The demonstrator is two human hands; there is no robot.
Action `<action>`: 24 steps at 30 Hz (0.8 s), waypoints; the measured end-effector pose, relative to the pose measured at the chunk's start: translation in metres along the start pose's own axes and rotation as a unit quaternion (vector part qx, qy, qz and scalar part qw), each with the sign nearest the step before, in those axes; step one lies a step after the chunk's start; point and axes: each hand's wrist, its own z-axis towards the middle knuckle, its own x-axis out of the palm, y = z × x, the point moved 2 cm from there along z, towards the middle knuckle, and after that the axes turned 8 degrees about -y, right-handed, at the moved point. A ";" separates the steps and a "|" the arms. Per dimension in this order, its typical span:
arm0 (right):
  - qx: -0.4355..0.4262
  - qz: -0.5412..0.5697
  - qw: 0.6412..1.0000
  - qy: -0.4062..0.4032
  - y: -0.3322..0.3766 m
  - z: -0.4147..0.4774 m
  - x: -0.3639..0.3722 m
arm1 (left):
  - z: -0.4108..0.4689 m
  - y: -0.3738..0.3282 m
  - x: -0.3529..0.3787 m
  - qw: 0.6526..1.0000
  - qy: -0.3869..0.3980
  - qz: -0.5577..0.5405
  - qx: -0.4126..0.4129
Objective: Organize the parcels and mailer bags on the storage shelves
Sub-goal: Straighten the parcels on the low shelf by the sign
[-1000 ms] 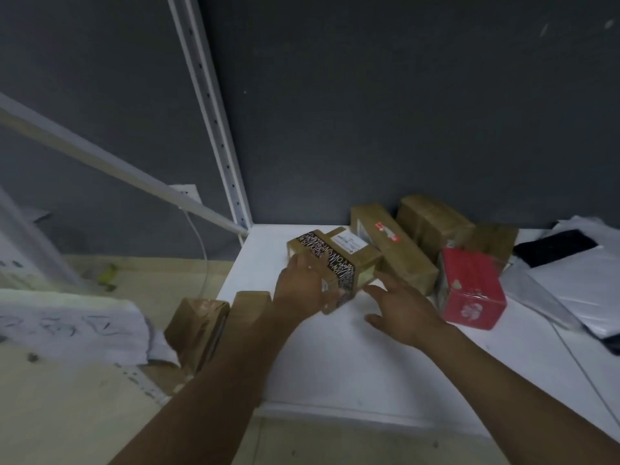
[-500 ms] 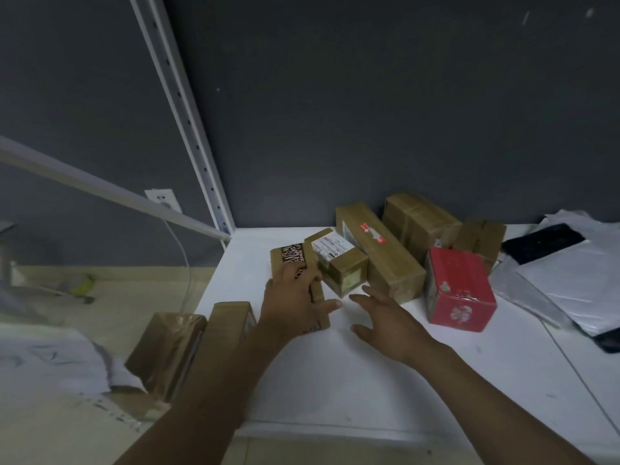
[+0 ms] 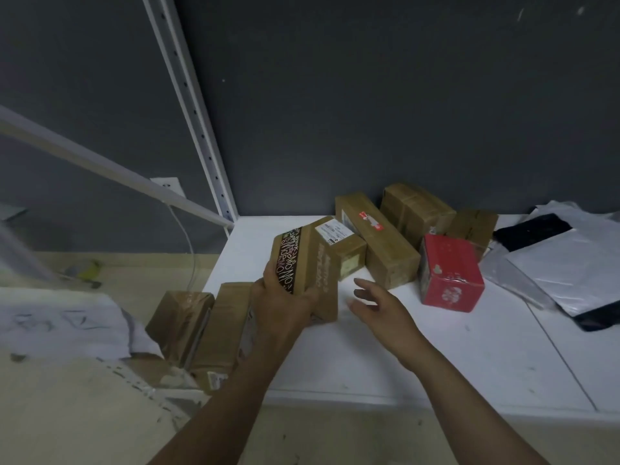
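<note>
Parcel with patterned tape (image 3: 303, 263) gripped in our left hand (image 3: 281, 303) over the white shelf (image 3: 385, 364), our right hand (image 3: 382, 307) spread beside it

The shelf (image 3: 469, 357) is white and the wall (image 3: 369, 95) behind it dark grey. The cardboard box (image 3: 318, 263) is brown, crossed by a dark band of white and pink lettering. The small box (image 3: 449, 276) is red with pale motifs. The long parcel (image 3: 379, 243) is brown with a red-and-white sticker. The mailer bags (image 3: 563, 263) are white and black. The floor (image 3: 67, 414) is beige.
</note>
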 end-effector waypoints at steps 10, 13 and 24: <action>0.068 0.276 0.957 0.064 -0.004 -0.019 -0.019 | -0.042 0.011 -0.036 0.938 0.279 -0.198 0.052; 0.038 0.250 0.966 0.048 -0.005 -0.022 -0.025 | -0.045 0.003 -0.038 0.951 0.255 -0.121 0.123; 0.039 0.235 0.971 0.015 0.011 -0.031 -0.021 | -0.045 0.003 -0.035 0.955 0.243 -0.143 0.086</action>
